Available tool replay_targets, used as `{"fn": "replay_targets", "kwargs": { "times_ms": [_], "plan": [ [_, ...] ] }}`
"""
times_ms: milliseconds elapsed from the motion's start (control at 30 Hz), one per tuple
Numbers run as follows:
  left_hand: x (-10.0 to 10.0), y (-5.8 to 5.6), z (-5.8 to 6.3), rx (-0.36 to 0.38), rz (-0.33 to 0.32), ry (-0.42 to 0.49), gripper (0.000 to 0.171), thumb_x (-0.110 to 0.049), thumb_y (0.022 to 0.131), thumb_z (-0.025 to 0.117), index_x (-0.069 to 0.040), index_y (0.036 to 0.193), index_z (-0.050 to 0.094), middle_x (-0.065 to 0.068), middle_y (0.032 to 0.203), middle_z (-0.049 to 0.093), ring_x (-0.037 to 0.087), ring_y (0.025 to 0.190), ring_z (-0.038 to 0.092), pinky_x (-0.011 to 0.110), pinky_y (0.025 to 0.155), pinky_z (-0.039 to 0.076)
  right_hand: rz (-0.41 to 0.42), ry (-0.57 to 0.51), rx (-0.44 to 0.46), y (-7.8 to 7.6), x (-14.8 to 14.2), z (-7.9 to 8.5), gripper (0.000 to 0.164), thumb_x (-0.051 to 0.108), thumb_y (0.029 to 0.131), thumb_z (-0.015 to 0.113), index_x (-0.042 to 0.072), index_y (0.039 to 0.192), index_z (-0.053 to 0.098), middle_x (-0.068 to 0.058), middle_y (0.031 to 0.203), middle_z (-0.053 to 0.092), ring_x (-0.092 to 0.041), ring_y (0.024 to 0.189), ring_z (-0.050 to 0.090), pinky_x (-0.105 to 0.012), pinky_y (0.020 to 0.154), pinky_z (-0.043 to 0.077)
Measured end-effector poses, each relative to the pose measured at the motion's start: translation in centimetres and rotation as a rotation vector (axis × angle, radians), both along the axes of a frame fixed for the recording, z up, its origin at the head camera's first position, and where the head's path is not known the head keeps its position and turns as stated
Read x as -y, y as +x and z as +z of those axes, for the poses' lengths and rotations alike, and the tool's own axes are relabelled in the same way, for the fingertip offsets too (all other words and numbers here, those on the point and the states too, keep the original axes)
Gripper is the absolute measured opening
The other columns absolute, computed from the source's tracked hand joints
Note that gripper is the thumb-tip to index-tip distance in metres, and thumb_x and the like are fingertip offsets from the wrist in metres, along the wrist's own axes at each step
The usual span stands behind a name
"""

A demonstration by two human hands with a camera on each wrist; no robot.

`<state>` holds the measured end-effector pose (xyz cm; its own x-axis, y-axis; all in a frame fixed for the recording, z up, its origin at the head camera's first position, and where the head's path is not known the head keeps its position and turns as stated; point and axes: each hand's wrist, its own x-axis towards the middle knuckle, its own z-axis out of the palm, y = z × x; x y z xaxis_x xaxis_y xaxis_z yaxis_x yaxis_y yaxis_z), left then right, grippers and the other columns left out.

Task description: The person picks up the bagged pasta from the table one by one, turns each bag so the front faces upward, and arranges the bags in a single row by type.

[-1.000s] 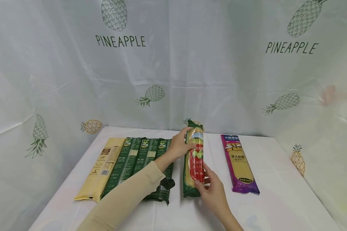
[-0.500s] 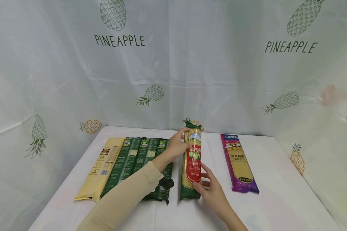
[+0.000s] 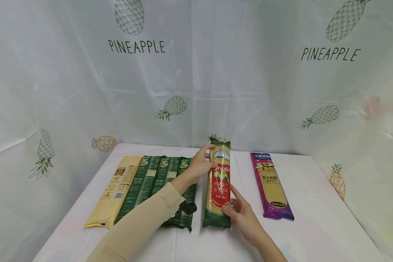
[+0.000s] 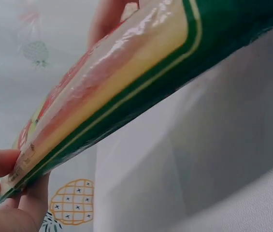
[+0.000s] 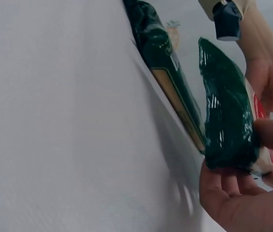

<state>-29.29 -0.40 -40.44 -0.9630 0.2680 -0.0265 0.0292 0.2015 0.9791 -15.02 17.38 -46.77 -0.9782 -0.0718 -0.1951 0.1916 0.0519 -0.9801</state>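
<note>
Both hands hold one spaghetti packet [image 3: 221, 185], green and gold with a red label facing up. My left hand [image 3: 200, 165] grips its upper left edge, thumb on the front and fingers behind. At the lower right edge my right hand [image 3: 243, 218] pinches it, thumb on the front. In the left wrist view the spaghetti packet [image 4: 112, 82] slants above the white cloth. The right wrist view shows the green bottom end of the spaghetti packet [image 5: 225, 111] between thumb and fingers, with fingers underneath.
Left of the hands, several green packets [image 3: 147, 182] lie side by side, partly covered by the left sleeve. A yellow packet [image 3: 114, 191] lies at their left end. A purple and yellow pasta packet [image 3: 271, 185] lies at the right on the white-covered table [image 3: 317, 218]. A pineapple-print curtain [image 3: 232, 72] stands behind.
The held spaghetti packet has shifted slightly left and its lower end nearer, its label turning to face more fully up. Both hands keep their grip; the other packets have stayed put.
</note>
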Motion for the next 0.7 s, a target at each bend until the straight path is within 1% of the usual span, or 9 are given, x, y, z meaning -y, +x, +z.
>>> {"fn": "replay_targets", "kwargs": {
  "times_ms": [100, 200, 300, 400, 533, 700],
  "plan": [
    [0.0, 0.02, -0.17, -0.002, -0.015, -0.001, 0.072, -0.005, 0.101, 0.07, -0.031, 0.161, 0.042, 0.012, 0.13, 0.061, 0.026, 0.1, 0.071, 0.048, 0.09, 0.058, -0.033, 0.007, -0.039, 0.08, 0.21, -0.14, 0.085, 0.007, 0.1, 0.072, 0.019, 0.17, 0.027, -0.016, 0.123, 0.063, -0.025, 0.102, 0.06, -0.032, 0.078, 0.056],
    [-0.02, -0.02, -0.3, -0.016, -0.029, -0.019, 0.078, -0.006, 0.102, 0.069, -0.031, 0.166, 0.033, 0.013, 0.134, 0.061, 0.025, 0.103, 0.071, 0.049, 0.092, 0.058, -0.064, 0.014, -0.063, 0.14, 0.44, -0.14, 0.084, 0.002, 0.098, 0.072, 0.021, 0.169, 0.03, -0.017, 0.121, 0.063, -0.025, 0.101, 0.061, -0.03, 0.08, 0.057],
    [-0.13, 0.0, -0.31, -0.032, -0.034, -0.033, 0.083, -0.008, 0.103, 0.068, -0.03, 0.17, 0.024, 0.015, 0.141, 0.059, 0.027, 0.107, 0.071, 0.05, 0.094, 0.057, -0.079, 0.019, -0.075, 0.14, 0.54, -0.07, 0.083, 0.001, 0.099, 0.071, 0.026, 0.168, 0.032, -0.017, 0.122, 0.062, -0.026, 0.103, 0.062, -0.029, 0.082, 0.058],
    [-0.19, 0.08, -0.24, -0.047, -0.036, -0.045, 0.086, -0.01, 0.104, 0.068, -0.029, 0.171, 0.018, 0.017, 0.149, 0.058, 0.029, 0.112, 0.071, 0.051, 0.095, 0.057, -0.088, 0.047, -0.09, 0.2, 0.59, 0.03, 0.083, 0.003, 0.099, 0.072, 0.028, 0.168, 0.033, -0.016, 0.124, 0.061, -0.026, 0.105, 0.061, -0.029, 0.084, 0.058],
    [-0.22, 0.22, -0.23, -0.082, -0.04, -0.089, 0.085, -0.013, 0.104, 0.068, -0.025, 0.172, 0.017, 0.017, 0.153, 0.056, 0.029, 0.113, 0.071, 0.048, 0.092, 0.059, -0.106, 0.099, -0.109, 0.34, 0.62, 0.07, 0.083, 0.003, 0.098, 0.073, 0.029, 0.167, 0.034, -0.015, 0.126, 0.061, -0.027, 0.108, 0.06, -0.03, 0.085, 0.057],
    [-0.18, 0.25, -0.38, -0.146, -0.038, -0.198, 0.083, -0.016, 0.103, 0.07, -0.021, 0.171, 0.023, 0.017, 0.145, 0.06, 0.026, 0.108, 0.072, 0.042, 0.084, 0.06, -0.114, 0.119, -0.117, 0.42, 0.62, 0.04, 0.083, 0.003, 0.098, 0.073, 0.029, 0.167, 0.035, -0.015, 0.127, 0.06, -0.027, 0.109, 0.06, -0.029, 0.086, 0.057]
  ]
}}
